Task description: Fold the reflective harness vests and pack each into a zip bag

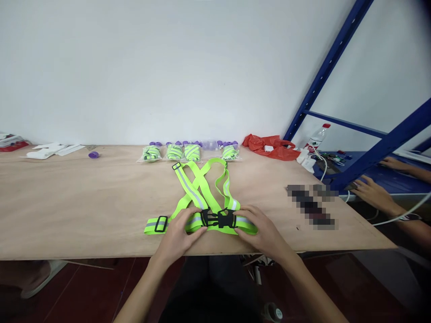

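A neon-green reflective harness with grey stripes lies spread near the table's front edge, its straps crossing. My left hand grips the pronged half of a black side-release buckle and its strap between thumb and fingers. Opposite it, my right hand pinches the strap at the socket half. The two halves face each other in line, the prongs reaching the socket's mouth. How deep the prong tips sit I cannot tell. Left of my left hand, a black strap slider rests on the waist strap.
Several clear bags of folded green straps and purple items line the wall. A red plastic bag, a bottle and a blue rack stand right, near another person's hand. White sheets and a purple roll lie left.
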Tool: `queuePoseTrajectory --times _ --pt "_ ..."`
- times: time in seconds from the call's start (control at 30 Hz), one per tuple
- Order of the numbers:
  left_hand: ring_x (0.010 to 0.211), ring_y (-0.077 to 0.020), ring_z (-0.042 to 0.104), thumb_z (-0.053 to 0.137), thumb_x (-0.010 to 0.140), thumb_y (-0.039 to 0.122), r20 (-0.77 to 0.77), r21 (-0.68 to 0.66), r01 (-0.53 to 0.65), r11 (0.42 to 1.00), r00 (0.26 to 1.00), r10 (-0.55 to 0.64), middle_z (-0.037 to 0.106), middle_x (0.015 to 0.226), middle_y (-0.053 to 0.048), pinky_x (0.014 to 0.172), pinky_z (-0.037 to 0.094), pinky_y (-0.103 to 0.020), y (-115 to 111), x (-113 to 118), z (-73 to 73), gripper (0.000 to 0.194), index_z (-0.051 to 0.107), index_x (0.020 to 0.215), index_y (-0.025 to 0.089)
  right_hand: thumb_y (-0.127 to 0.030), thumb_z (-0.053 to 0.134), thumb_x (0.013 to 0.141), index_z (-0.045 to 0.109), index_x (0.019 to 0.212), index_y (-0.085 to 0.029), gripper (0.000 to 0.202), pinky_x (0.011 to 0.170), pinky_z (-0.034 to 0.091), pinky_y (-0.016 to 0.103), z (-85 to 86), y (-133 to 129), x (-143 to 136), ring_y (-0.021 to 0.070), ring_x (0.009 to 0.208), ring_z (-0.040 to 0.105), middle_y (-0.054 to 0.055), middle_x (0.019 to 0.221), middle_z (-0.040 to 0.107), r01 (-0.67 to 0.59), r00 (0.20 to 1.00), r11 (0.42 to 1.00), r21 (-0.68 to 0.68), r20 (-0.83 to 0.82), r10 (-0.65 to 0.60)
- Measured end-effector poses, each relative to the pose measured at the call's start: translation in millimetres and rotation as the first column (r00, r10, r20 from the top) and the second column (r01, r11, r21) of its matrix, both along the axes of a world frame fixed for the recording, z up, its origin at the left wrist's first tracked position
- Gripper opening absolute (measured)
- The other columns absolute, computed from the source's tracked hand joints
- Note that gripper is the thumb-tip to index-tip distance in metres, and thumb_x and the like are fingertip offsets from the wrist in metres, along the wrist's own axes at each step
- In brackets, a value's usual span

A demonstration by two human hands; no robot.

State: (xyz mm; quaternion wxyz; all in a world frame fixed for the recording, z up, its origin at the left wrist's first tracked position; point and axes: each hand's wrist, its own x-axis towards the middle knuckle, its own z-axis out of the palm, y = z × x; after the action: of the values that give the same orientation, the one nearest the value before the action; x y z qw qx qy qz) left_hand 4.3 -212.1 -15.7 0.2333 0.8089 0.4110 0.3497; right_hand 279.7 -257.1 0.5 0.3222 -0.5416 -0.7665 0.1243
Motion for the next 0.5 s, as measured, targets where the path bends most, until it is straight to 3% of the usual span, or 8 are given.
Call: queuePoseTrajectory --times 0.3,0.5 --pt "0.112 -0.026 0.066 0.069 0.089 0.037 0.0 0.027 -0.002 1.0 1.0 0.002 0.07 0.12 -0.006 0.095 0.053 -0.038 -2.1 -2.5 1.1 0.036 0.059 0.123 0.028 -0.024 0.066 0.085 0.068 0.114 -0.028 0.03 0.095 0.055 0.04 0.5 -1.0 -1.4 0.0262 0.111 0.064 0.008 0.12 0.067 -0.012 1.0 1.0 0.011 -0.001 0.012" --pt "0.116 -0.0262 0.065 0.07 0.089 0.039 0.016 -0.01 0.04 0.999 0.999 -0.04 0.07 0.122 -0.007 0.097 0.054 -0.039 -5.1 -7.7 -7.0 0.037 0.059 0.123 0.028 -0.025 0.067 0.084 0.071 0.111 -0.029 0.027 0.099 0.054 0.042 -8.3 -2.2 -7.5 0.0269 0.117 0.064 0.008 0.127 0.067 -0.035 0.999 0.999 0.033 0.001 0.035"
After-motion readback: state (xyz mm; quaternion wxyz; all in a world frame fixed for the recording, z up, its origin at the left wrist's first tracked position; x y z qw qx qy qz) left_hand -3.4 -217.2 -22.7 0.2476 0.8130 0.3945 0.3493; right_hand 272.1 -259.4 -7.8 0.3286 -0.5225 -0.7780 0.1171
